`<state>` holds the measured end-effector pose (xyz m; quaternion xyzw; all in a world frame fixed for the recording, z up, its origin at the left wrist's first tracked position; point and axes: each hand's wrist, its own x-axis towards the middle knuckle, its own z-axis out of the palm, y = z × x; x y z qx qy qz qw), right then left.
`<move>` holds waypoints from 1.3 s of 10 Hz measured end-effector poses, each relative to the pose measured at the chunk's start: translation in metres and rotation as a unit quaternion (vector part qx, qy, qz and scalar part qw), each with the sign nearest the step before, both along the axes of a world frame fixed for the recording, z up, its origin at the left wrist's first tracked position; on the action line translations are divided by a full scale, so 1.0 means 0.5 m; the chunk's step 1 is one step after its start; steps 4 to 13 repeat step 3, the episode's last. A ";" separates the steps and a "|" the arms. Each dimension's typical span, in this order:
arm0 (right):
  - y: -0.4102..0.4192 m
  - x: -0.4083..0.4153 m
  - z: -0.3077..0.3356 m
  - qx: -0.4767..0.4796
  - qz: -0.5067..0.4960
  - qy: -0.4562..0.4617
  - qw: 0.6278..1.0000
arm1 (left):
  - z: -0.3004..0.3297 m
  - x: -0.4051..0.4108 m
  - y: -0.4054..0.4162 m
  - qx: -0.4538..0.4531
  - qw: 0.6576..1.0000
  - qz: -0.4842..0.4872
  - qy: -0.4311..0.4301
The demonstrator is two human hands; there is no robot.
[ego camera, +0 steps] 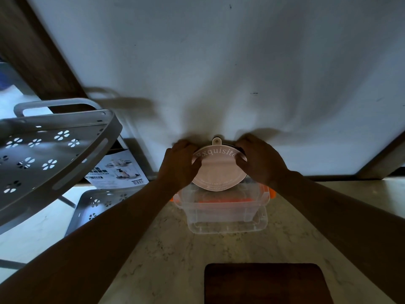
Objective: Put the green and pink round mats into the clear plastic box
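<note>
A pink round mat (pixel 219 170) with the word "Exquisite" and a small hanging tab stands tilted against the white wall, just behind the clear plastic box (pixel 225 213). My left hand (pixel 178 164) grips the mat's left edge and my right hand (pixel 259 160) grips its right edge. A dark rim shows behind the mat's top; I cannot tell what it is. The box is open, has orange latches at its sides and sits on the marble counter. No green mat is in sight.
A dark wooden board (pixel 265 284) lies on the counter (pixel 153 260) near me. At the left stands a grey perforated rack (pixel 50 150) with a lower shelf (pixel 96 207), and a printed carton (pixel 118 170) leans behind it.
</note>
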<state>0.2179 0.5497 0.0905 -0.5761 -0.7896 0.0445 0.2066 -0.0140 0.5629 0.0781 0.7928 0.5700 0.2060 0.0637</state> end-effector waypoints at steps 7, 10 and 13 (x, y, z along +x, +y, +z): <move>-0.016 0.015 0.020 -0.042 -0.043 -0.014 0.998 | 0.013 -0.016 -0.014 -0.006 0.998 0.038 -0.043; -0.016 0.015 0.020 -0.042 -0.043 -0.014 0.998 | 0.013 -0.016 -0.014 -0.006 0.998 0.038 -0.043; -0.016 0.015 0.020 -0.042 -0.043 -0.014 0.998 | 0.013 -0.016 -0.014 -0.006 0.998 0.038 -0.043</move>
